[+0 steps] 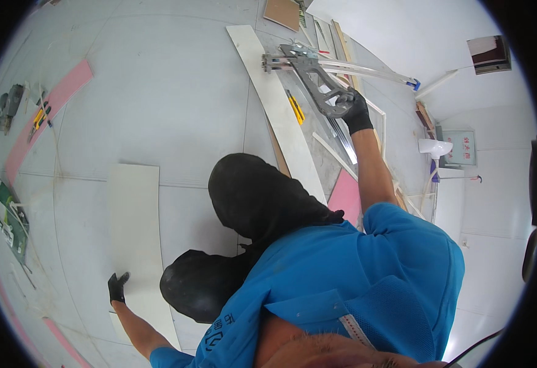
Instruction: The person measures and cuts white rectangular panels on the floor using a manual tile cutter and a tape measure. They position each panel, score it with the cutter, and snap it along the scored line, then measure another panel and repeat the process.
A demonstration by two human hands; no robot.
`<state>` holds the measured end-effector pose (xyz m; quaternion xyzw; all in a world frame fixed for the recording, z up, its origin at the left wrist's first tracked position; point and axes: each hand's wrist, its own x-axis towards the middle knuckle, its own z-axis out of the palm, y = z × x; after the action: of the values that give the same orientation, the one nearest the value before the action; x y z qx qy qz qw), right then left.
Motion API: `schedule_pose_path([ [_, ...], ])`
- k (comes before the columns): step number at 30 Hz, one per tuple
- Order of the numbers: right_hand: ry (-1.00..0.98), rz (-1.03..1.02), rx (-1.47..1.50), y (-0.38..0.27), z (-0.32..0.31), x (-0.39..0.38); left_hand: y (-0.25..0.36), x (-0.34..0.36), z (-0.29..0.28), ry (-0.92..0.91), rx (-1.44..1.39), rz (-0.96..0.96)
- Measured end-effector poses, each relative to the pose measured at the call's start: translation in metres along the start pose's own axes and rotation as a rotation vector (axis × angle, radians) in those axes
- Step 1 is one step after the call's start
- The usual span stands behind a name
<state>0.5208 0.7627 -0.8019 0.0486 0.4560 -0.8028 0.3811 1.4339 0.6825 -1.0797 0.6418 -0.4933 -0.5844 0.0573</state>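
My right hand (358,113), in a black glove, is closed around the end of a grey metal tool with an open-frame handle (315,78). Long silver rails (373,71) with a blue end piece lie beside the tool; whether they are joined to it I cannot tell. Over on the left, my left hand (118,287), also gloved in black, rests at the edge of a long white panel (135,214) with thumb and fingers apart. A second long white strip (274,98) runs under the front of the tool, and a yellow utility knife (295,107) lies on it.
Pink strips (75,83) lie on the grey floor at the left, with another yellow knife (38,120) and a dark power tool (8,109). A green-and-white bag (10,218) is at the far left. White trim pieces (335,154) and a brown board (282,13) lie along the right wall.
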Motion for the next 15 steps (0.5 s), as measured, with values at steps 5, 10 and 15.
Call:
schedule_pose_path([
  [5, 0.022, -0.023, 0.017, -0.001, -0.062, 0.056, 0.071, -0.045, -0.005, 0.030, -0.003, -0.006],
  [10, -0.064, 0.011, -0.047, 0.012, -0.139, 0.108, 0.088, -0.038, -0.013, 0.022, 0.026, 0.004],
  [15, -0.230, 0.086, -0.114, 0.003, -0.273, 0.127, 0.128, -0.035, -0.020, 0.010, 0.070, 0.005],
])
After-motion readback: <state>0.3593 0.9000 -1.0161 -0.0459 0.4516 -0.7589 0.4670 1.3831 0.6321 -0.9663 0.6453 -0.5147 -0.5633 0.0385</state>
